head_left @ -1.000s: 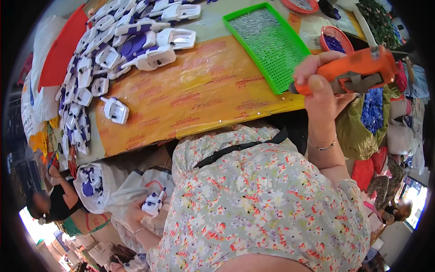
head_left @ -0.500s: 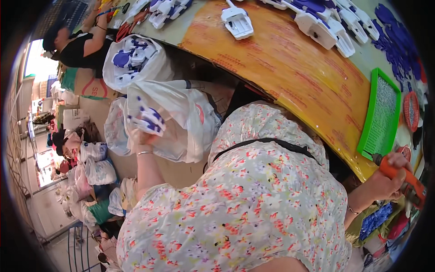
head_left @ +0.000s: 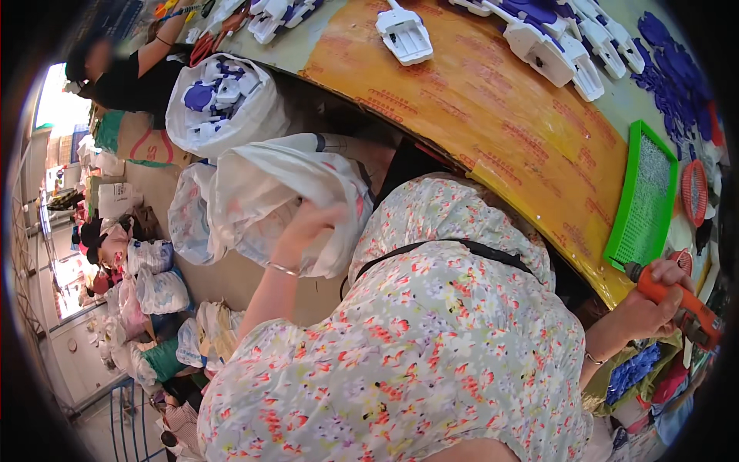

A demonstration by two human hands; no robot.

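- Two things are in hand: a white plastic bag (head_left: 285, 204) beside the worktable and an orange power screwdriver (head_left: 681, 304) at the table's near right edge.
- Left hand (head_left: 308, 225) reaches into the bag's open mouth; its fingers are hidden by the film, so I cannot tell whether they grip anything.
- Thin, limp and probably slippery, the bag looks light in itself; it would be best taken by the gathered rim, not the sagging side.
- Right hand (head_left: 647, 308) is wrapped closed around the screwdriver's body, tip pointing up toward the green tray (head_left: 643, 202).
- Rigid and likely weighty for its size, the tool suits a full-fist hold at mid-body.
- Farther out, white plastic parts (head_left: 404, 35) lie on the orange worktable (head_left: 500, 123) toward its far edge, and a second bag holding white and blue parts (head_left: 223, 100) stands below its left end.
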